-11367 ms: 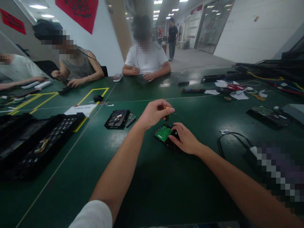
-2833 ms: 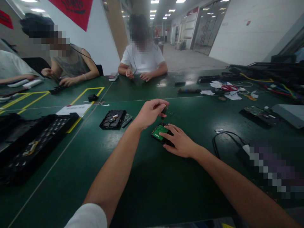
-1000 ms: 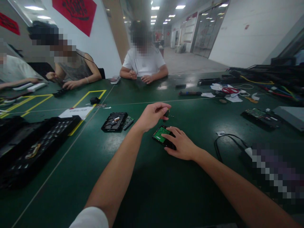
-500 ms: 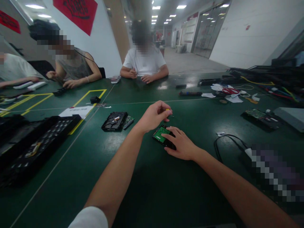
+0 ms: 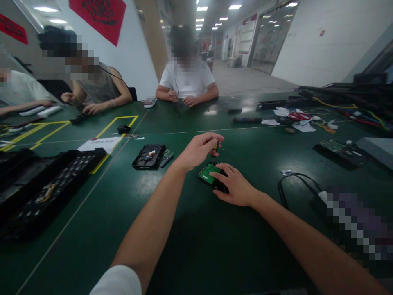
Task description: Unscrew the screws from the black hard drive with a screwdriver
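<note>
A hard drive [image 5: 208, 173] lies on the green table with its green circuit board facing up. My right hand [image 5: 232, 183] grips it from the right, fingers across the top and thumb at the near edge, hiding much of its right side. Just above the drive's far edge, my left hand [image 5: 204, 148] pinches a small screwdriver [image 5: 215, 146] with a yellow handle. The hand covers part of the tool, and I cannot tell whether its tip touches the drive. Tiny screws [image 5: 224, 150] lie just right of the left hand.
Left of my hands lie an opened black drive case [image 5: 149, 156] and a loose circuit board [image 5: 166, 158]. A long black tray [image 5: 61, 180] fills the left side. Another drive [image 5: 340, 152] and a cable [image 5: 284, 188] are on the right. Co-workers sit across the table.
The fingers of my left hand have straightened around the screwdriver, showing more of its yellow handle. My right hand stays on the hard drive.
</note>
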Demonstrator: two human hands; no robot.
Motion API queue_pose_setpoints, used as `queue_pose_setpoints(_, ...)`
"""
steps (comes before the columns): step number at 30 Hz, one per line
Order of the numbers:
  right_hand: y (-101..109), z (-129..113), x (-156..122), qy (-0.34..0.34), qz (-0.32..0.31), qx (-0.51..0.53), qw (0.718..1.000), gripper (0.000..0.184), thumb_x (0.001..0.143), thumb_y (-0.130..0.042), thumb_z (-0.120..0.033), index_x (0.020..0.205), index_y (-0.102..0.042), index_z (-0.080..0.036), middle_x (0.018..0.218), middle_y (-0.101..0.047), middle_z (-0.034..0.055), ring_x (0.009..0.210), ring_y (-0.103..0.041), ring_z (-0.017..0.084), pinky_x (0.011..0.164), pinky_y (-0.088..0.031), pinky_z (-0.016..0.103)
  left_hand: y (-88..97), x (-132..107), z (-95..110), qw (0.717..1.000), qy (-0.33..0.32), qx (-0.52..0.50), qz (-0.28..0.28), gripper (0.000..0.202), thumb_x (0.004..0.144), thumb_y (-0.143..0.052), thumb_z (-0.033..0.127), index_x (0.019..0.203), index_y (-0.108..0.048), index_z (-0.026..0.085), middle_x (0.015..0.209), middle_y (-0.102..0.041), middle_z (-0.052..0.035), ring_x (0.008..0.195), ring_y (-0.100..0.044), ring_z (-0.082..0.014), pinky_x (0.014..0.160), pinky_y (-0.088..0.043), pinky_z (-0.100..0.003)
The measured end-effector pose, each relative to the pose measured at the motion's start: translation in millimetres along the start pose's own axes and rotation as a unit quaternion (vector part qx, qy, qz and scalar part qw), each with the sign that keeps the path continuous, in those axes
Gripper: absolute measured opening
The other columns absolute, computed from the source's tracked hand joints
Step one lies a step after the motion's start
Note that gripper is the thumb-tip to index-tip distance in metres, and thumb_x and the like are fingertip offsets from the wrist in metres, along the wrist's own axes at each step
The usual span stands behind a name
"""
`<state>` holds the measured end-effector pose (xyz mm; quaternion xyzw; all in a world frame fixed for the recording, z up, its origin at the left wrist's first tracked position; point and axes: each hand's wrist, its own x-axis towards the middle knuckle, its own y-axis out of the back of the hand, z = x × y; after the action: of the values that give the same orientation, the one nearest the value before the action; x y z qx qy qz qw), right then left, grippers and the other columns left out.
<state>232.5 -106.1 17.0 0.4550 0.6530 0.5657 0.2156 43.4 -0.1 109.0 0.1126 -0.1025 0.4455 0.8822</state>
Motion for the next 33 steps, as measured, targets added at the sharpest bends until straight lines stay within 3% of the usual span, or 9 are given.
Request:
queue_pose_setpoints(14,-0.3,0.0,0.3,-0.001,-0.001,0.003,1.0,0.064,0.094,-0.069,-0.05,0.151,-0.054,-0.027,0.159,-0.044,0.0167,0.151,-0.035,0.042,0.12,-0.035,0.066,-0.6,0.1,-4.6,0.999,-0.023,0.042,0.017,0.018,0.094,-0.07,0.026,0.105,-0.068,0.012,0.096,-0.071,-0.0076,0.073,-0.065,-0.0116,0.064,-0.06,-0.024)
queue_pose_setpoints(19,-0.4,0.2,-0.1,-0.007,-0.011,0.003,1.0,0.065,0.095,-0.067,-0.052,0.153,-0.053,-0.026,0.16,-0.042,0.0168,0.152,-0.033,0.042,0.12,-0.034,0.065,0.2,-0.6,-3.1,0.998,-0.027,0.049,0.0,0.021,0.096,-0.067,0.028,0.11,-0.071,0.013,0.098,-0.071,-0.0084,0.08,-0.064,-0.0131,0.064,-0.058,-0.023)
queue_pose_setpoints(24,-0.9,1.2,-0.1,-0.007,-0.015,-0.003,1.0,0.066,0.096,-0.065,-0.054,0.154,-0.051,-0.027,0.161,-0.04,0.0169,0.152,-0.033,0.042,0.12,-0.034,0.066,1.2,-0.7,-3.6,1.0,-0.016,0.014,-0.02,0.03,0.1,-0.062,0.032,0.123,-0.07,0.016,0.102,-0.07,-0.0079,0.088,-0.066,-0.015,0.072,-0.06,-0.026)
queue_pose_setpoints(33,1.5,-0.2,-0.2,-0.003,-0.008,0.004,1.0,0.063,0.095,-0.066,-0.053,0.152,-0.054,-0.028,0.159,-0.043,0.0171,0.152,-0.034,0.042,0.119,-0.035,0.066,-1.4,-0.1,-0.3,1.0,0.013,-0.026,0.009,0.024,0.099,-0.058,0.03,0.109,-0.074,0.015,0.103,-0.071,-0.01,0.094,-0.067,-0.0178,0.07,-0.06,-0.026)
